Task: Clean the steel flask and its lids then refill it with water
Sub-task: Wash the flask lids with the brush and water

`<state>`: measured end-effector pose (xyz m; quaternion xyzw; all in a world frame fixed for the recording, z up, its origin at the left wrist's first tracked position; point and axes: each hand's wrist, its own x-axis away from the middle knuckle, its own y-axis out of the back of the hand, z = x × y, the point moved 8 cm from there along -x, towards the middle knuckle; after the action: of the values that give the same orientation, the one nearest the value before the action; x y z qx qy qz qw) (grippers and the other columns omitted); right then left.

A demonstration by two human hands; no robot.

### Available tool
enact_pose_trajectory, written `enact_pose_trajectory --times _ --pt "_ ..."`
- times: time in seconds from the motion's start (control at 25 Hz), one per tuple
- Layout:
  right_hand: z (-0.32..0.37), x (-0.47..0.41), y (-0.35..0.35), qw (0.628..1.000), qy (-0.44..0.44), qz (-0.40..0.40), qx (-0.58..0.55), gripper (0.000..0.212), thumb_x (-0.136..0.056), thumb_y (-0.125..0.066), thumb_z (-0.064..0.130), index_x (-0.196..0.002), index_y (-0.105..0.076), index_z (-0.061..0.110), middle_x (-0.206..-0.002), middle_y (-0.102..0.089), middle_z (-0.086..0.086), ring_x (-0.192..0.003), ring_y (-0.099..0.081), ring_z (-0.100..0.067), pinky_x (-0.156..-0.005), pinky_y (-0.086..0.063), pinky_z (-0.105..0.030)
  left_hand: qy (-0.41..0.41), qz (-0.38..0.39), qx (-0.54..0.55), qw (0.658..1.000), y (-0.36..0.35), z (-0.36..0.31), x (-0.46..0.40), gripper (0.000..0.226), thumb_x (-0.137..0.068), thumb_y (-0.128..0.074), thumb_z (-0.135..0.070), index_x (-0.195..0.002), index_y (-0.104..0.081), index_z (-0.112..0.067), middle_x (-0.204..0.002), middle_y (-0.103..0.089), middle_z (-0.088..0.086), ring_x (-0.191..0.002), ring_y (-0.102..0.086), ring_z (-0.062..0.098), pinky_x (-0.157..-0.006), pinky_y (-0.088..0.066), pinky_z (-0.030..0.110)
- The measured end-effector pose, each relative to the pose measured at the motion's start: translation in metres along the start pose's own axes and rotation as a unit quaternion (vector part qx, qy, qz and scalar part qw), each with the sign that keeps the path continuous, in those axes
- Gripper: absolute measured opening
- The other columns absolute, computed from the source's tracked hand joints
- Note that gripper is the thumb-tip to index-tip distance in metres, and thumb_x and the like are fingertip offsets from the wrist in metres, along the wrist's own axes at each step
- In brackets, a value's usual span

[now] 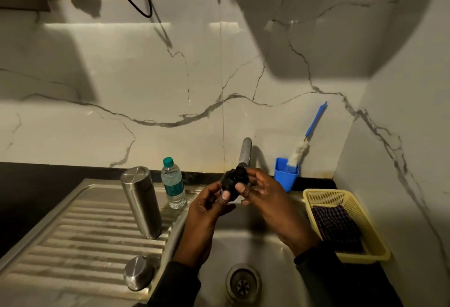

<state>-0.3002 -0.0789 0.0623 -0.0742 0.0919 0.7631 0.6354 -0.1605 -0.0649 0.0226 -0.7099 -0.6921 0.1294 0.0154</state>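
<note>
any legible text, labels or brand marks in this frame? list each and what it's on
None can be read.
Plastic water bottle: teal label carries print, too small and blurred to read.
Steel flask: no marking visible.
Black lid in the hands: no lettering visible.

Flask (142, 202), lid (138, 273) on drainboard (80, 241)

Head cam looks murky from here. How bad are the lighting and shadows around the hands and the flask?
Head view: dim, warm light; broad hard shadows on the marble wall; steel flask shows soft glare; black lid, held by left hand and right hand, loses detail; edges bow from wide-angle distortion.
</note>
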Motion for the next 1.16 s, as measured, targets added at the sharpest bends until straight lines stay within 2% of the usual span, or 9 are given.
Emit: enact_pose_trajectory --times 0.16,0.32,0.4,0.48,0.64,0.84,0.96,1.08,1.16 --pt "-0.002 -0.002 -0.009 0.995 0.004 0.018 0.096 0.042 -0.078 -0.076 0.036 -0.111 -0.055 0.049 -0.109 -0.062 0.030 -0.106 -0.056 0.011 -0.090 -0.046 -0.016 -0.013 0.007 -0.022 1.000 0.005 -0.006 0.003 0.039 -0.085 -0.069 -0.020 -0.123 -0.063 -0.016 -0.113 -0.074 0.001 -0.108 -0.069 0.017 -0.092 -0.057 0.033" --pt "-0.020 -0.004 -0.014 0.998 -0.025 0.044 0.045 0.041 -0.079 -0.077 0.018 -0.115 -0.061 0.030 -0.110 -0.068 0.012 -0.104 -0.062 0.002 -0.085 -0.051 -0.017 -0.010 0.015 -0.037 0.999 0.024 0.003 0.007 0.037 -0.083 -0.072 -0.015 -0.119 -0.064 -0.010 -0.110 -0.074 0.006 -0.106 -0.069 0.020 -0.091 -0.056 0.032" --pt "-0.046 0.002 -0.011 0.986 -0.034 0.013 0.160 0.037 -0.078 -0.078 0.016 -0.109 -0.061 0.027 -0.107 -0.066 0.009 -0.101 -0.061 -0.004 -0.083 -0.048 -0.017 0.006 -0.003 -0.090 0.996 0.042 0.016 0.010 0.027 -0.086 -0.072 -0.009 -0.113 -0.067 -0.009 -0.106 -0.075 0.006 -0.103 -0.070 0.019 -0.085 -0.055 0.024" --pt "-0.072 0.010 -0.010 0.955 -0.031 -0.028 0.295 0.042 -0.073 -0.081 0.018 -0.107 -0.057 0.026 -0.106 -0.059 0.009 -0.102 -0.057 -0.012 -0.087 -0.048 -0.027 0.020 -0.045 -0.161 0.986 0.068 0.030 0.018 0.017 -0.087 -0.073 -0.006 -0.103 -0.071 -0.010 -0.100 -0.075 0.005 -0.100 -0.070 0.019 -0.082 -0.053 0.018" --pt "-0.098 0.016 -0.045 0.972 -0.033 -0.018 0.233 0.044 -0.072 -0.081 0.027 -0.105 -0.053 0.034 -0.104 -0.059 0.009 -0.099 -0.057 -0.011 -0.087 -0.051 -0.041 0.010 -0.120 -0.243 0.963 0.121 0.051 0.040 0.013 -0.088 -0.074 -0.009 -0.088 -0.071 -0.022 -0.088 -0.074 -0.002 -0.086 -0.070 0.012 -0.083 -0.052 0.029" --pt "-0.094 0.022 -0.118 0.986 -0.011 0.052 0.159 0.050 -0.079 -0.077 0.028 -0.118 -0.047 0.039 -0.121 -0.053 0.011 -0.113 -0.052 -0.004 -0.098 -0.047 -0.029 -0.035 -0.276 -0.277 0.920 0.178 0.034 0.088 0.019 -0.093 -0.067 -0.010 -0.084 -0.066 -0.027 -0.071 -0.063 -0.004 -0.056 -0.057 0.011 -0.054 -0.048 0.024" --pt "-0.076 0.026 -0.161 0.980 0.038 0.109 0.160 0.056 -0.078 -0.078 0.024 -0.123 -0.046 0.036 -0.125 -0.052 0.012 -0.116 -0.048 0.000 -0.096 -0.041 -0.017 -0.069 -0.336 -0.338 0.877 0.213 0.021 0.117 0.017 -0.092 -0.065 -0.003 -0.087 -0.064 -0.019 -0.081 -0.067 -0.002 -0.068 -0.061 0.012 -0.062 -0.047 0.019" --pt "-0.061 0.034 -0.207 0.953 0.105 0.169 0.227 0.064 -0.072 -0.081 0.027 -0.128 -0.050 0.032 -0.126 -0.052 0.009 -0.117 -0.043 -0.004 -0.101 -0.037 -0.022 -0.017 -0.351 -0.466 0.812 0.253 0.035 0.145 0.024 -0.084 -0.073 0.000 -0.095 -0.065 -0.020 -0.094 -0.069 -0.003 -0.084 -0.063 0.022 -0.075 -0.049 0.034" --pt "-0.059 0.041 -0.233 0.931 0.149 0.200 0.268 0.063 -0.069 -0.082 0.028 -0.126 -0.054 0.026 -0.123 -0.054 0.007 -0.116 -0.039 -0.004 -0.101 -0.036 -0.028 0.047 -0.323 -0.546 0.772 0.274 0.057 0.161 0.029 -0.076 -0.081 -0.002 -0.100 -0.069 -0.012 -0.103 -0.070 0.007 -0.093 -0.061 0.036 -0.080 -0.047 0.042"
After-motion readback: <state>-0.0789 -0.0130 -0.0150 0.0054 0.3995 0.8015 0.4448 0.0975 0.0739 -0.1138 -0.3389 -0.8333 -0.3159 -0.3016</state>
